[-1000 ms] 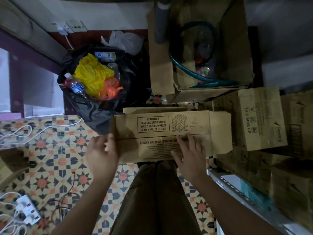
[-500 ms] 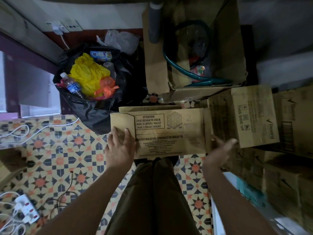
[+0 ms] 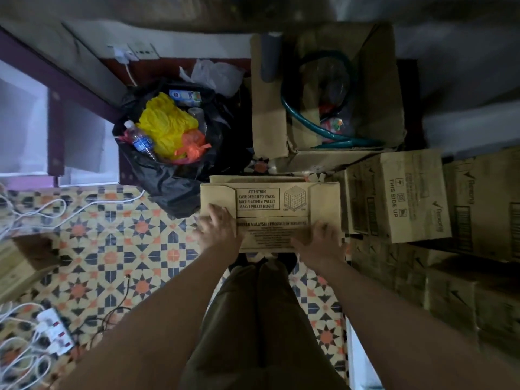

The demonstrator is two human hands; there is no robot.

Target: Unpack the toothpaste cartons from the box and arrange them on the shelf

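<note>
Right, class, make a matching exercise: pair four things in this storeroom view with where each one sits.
Things:
1. yellow plastic bag
2. green hose
3. power strip
4. left hand

Places:
A. on the tiled floor, lower left
B. on the closed carton printed ATTENTION
C. in the black bin bag
D. in the open cardboard box

Pairs: 1-C, 2-D, 3-A, 4-B

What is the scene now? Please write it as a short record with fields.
box: closed carton on the tiled floor, printed flaps on top
left hand: flat on the box, near its left side
right hand: on the box, near its right corner
toothpaste: none in view
left of box: black rubbish bag
right of box: stacked cartons
behind box: open carton with green hose
</note>
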